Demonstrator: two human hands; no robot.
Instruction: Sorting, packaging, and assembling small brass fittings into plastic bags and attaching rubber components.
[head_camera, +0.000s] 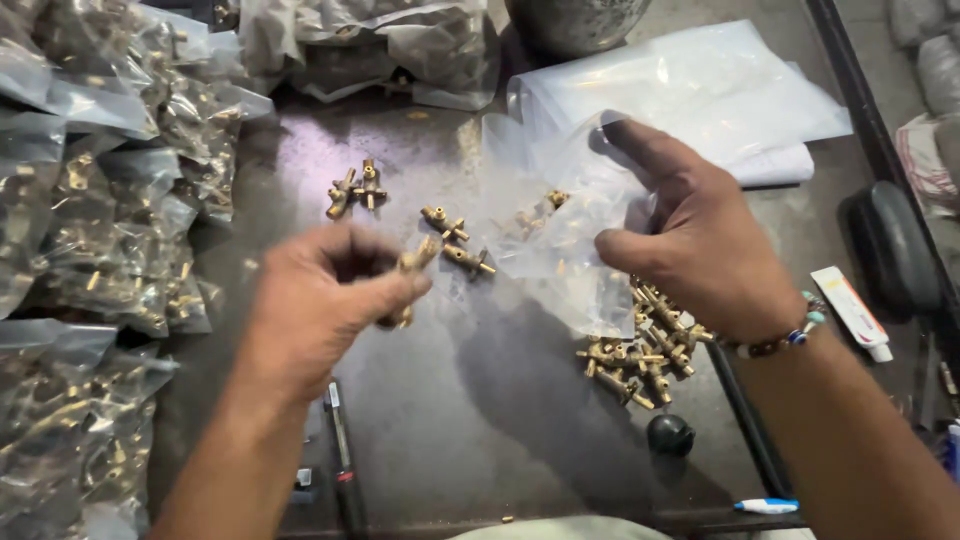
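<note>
Two brass fittings (408, 285) pinched in my left hand (320, 305) should go in straight while my right hand (700, 245) grips the clear bag (550, 215), mouth wide open.

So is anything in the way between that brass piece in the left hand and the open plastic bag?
Nothing visible: the left hand holds its brass fitting beside the clear bag in the right hand, with only bare table below.

Probably workshop: bagged brass fittings (90, 200) heaped
</note>
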